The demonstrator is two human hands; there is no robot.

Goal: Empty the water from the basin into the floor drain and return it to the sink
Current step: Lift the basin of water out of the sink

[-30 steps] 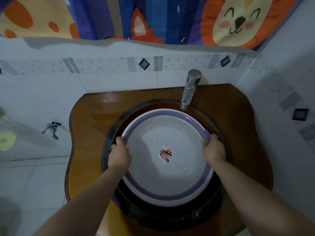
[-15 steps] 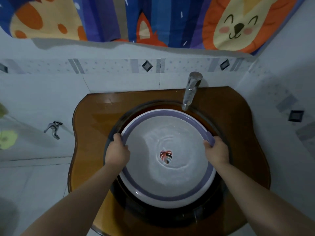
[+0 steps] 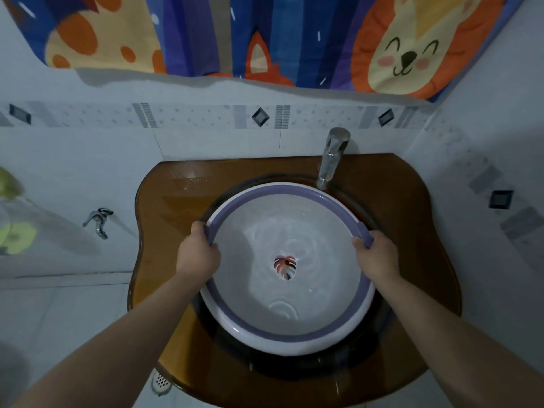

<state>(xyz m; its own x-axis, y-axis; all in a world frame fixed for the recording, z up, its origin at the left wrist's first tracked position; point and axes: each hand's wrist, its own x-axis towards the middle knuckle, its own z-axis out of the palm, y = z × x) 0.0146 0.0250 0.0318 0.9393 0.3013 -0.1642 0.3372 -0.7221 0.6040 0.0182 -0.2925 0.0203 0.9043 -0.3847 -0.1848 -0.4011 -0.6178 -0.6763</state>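
Low on the left, past the front edge of the table [image 3: 176,201], we see the floor drain [image 3: 161,383] in the tiles. Our left hand [image 3: 198,254] has its fingers [image 3: 197,228] clamped over the left side of the basin [image 3: 282,338] rim. The basin sits in the mouth of the dark sink [image 3: 294,369], and the water [image 3: 294,231] in it is rippling. We cannot tell whether it has lifted clear. Our right hand [image 3: 378,257] clamps the opposite side, so the grip line runs left to right across the round bowl. The faucet [image 3: 331,160] hangs just over the far rim. The drain lies down and to the left of both hands, nearer the left one. We judge the basin must come up and towards us, then swing left, kept level against slosh.
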